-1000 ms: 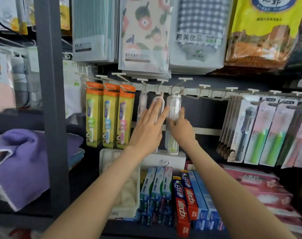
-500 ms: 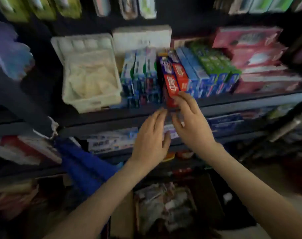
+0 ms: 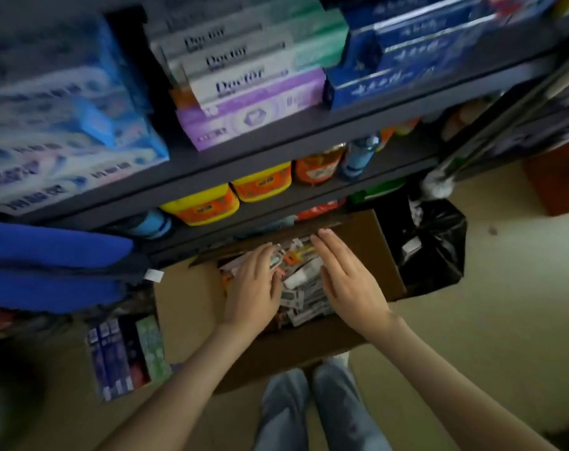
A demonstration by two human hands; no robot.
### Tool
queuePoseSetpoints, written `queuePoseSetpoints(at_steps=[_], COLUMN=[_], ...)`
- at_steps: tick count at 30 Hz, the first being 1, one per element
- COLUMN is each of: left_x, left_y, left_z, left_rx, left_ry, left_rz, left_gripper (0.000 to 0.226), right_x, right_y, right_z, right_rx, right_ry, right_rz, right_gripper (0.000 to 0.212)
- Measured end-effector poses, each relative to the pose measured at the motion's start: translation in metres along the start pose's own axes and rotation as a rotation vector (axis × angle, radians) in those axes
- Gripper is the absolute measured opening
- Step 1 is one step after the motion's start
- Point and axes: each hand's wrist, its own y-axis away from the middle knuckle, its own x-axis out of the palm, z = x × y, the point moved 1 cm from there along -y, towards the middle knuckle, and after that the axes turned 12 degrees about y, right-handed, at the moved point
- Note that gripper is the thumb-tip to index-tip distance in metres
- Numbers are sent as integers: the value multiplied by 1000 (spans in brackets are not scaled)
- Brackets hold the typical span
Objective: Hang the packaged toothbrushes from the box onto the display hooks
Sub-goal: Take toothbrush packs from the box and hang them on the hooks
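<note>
Head view: packaged toothbrushes are lying heaped in the cardboard box. Our left hand is curling its fingers onto them — grip unclear; our right hand is holding fingers straight, together.

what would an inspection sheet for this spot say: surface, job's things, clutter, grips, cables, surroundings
surface: pale floor; the open cardboard box stands on it.
job's things: packaged toothbrushes heaped in the box; display hooks not in view.
clutter: black bag right of the box; slim boxes low down to its left.
grips: left grip on the heap, fingers bent, hold unclear; right grip straight-fingered over the heap, holding nothing.
cables: nothing seen.
surroundings: dark shelves with toothpaste boxes and yellow tubs; folded blue cloth at left.
</note>
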Motion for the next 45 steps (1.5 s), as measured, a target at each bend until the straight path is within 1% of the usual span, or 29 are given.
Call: queuePoseSetpoints(at_steps=[2, 4, 6, 8, 10, 12, 13, 15, 17, 19, 21, 23, 26, 28, 30, 32, 33, 36, 38, 41, 43, 45], left_x=[33, 67, 100, 133, 165, 196, 209, 231, 245, 253, 257, 259, 264, 266, 267, 266, 267, 266, 260, 234, 208, 181], left_y=[4, 10, 18, 25, 30, 32, 33, 33, 35, 38, 40, 42, 46, 47, 43, 36, 32, 22, 18, 14, 12, 10], left_z=[25, 52, 82, 112, 140, 164, 173, 189, 203, 218, 233, 244, 255, 258, 258, 255, 253, 241, 229, 199, 176, 152], left_rx=[-93, -225, -312, -369, -416, -438, -461, -513, -535, -563, -580, -590, -600, -608, -615, -643, -678, -747, -719, -587, -486, -435], left_ry=[-21, -68, -151, -235, -291, -325, -341, -383, -409, -379, -368, -391, -368, -269, -172, -124, -107, -84, -81, -73, -32, 36], left_rz=[87, 183, 282, 383, 471, 547, 580, 620, 617, 595, 579, 570, 564, 535, 462, 384, 368, 391, 363, 324, 332, 333], left_gripper=[46, 50, 53, 60, 66, 70, 72, 77, 81, 83, 85, 86, 88, 91, 88, 84, 82, 77, 75, 72, 68, 68], right_x=[49, 96, 144, 190, 237, 279, 298, 331, 357, 374, 380, 378, 368, 357, 342, 327, 319, 303, 294, 270, 244, 211], right_y=[18, 34, 50, 61, 66, 61, 59, 54, 53, 54, 57, 60, 59, 55, 51, 50, 51, 54, 53, 47, 44, 43], right_z=[-18, -38, -60, -79, -90, -86, -79, -60, -42, -33, -32, -33, -38, -47, -60, -75, -83, -94, -94, -88, -82, -77], right_rx=[62, 155, 243, 293, 249, 125, 68, -12, -53, -17, 24, 34, -16, -16, -15, -45, -54, -60, -41, 10, 35, 58], right_ry=[-9, 19, 29, 36, 74, 121, 128, 125, 156, 175, 155, 141, 159, 153, 166, 211, 221, 197, 155, 84, 56, 32], right_rz=[184, 403, 624, 772, 903, 1022, 1051, 1046, 1001, 925, 883, 863, 871, 889, 890, 877, 871, 863, 851, 814, 771, 726], right_gripper=[64, 71, 74, 77, 80, 79, 76, 70, 66, 59, 54, 51, 49, 54, 60, 62, 64, 66, 64, 61, 60, 61])
